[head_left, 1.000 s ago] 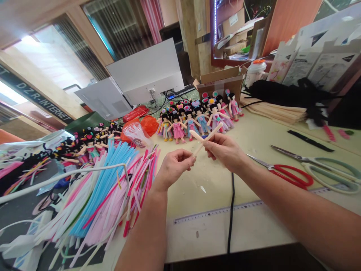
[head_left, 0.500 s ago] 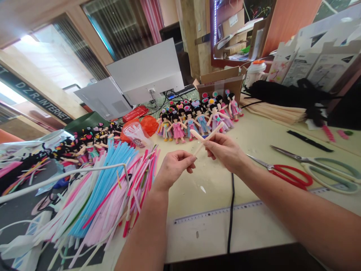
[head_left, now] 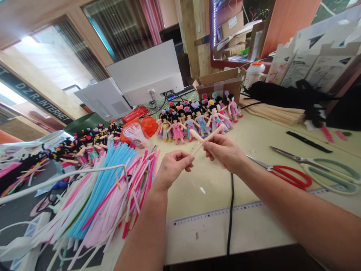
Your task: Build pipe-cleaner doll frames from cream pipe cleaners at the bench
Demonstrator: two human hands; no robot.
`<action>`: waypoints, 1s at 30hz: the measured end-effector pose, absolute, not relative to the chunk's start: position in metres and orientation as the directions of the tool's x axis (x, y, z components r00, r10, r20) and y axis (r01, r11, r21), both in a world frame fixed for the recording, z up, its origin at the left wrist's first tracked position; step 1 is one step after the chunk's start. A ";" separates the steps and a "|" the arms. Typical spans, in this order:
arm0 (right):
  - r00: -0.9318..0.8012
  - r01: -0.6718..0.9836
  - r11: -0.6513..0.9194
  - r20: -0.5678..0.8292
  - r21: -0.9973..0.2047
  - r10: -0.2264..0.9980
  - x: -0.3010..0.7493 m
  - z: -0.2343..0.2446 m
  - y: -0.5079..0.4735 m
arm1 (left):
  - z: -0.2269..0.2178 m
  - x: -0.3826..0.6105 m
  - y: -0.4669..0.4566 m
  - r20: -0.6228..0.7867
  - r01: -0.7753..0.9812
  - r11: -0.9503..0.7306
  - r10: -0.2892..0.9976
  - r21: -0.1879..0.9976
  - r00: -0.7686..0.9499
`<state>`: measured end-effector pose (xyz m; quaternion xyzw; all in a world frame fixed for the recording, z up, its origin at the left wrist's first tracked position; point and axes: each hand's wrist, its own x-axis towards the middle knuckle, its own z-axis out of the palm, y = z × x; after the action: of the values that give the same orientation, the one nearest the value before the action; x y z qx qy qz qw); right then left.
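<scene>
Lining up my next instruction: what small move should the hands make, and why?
Perhaps twist the lower end of the pale stems gently with the left hand while the right hand steadies them: they cross at the right hand's pinch, and the left holds that end.

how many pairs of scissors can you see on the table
2: the red-handled pair lies to the right of the right hand, and the green-handled pair lies farther right beside it. More could be hidden under the piles.
</scene>
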<state>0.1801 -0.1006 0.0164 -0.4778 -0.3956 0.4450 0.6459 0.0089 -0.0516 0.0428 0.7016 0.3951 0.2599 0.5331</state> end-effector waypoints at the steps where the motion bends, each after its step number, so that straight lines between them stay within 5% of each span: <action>1: 0.288 -0.202 0.133 0.071 -0.970 0.955 0.180 0.017 -0.101 | 0.043 0.009 -0.051 -0.053 0.275 -0.120 0.836 0.954 0.546; 30: 0.245 -0.284 0.113 0.042 -0.952 0.969 0.181 0.018 -0.101 | 0.044 0.007 -0.049 -0.024 0.287 -0.148 0.854 0.946 0.519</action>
<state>0.1814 -0.1014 0.0183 -0.4553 -0.3760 0.4861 0.6442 0.0069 -0.0492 0.0443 0.7053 0.4046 0.2769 0.5120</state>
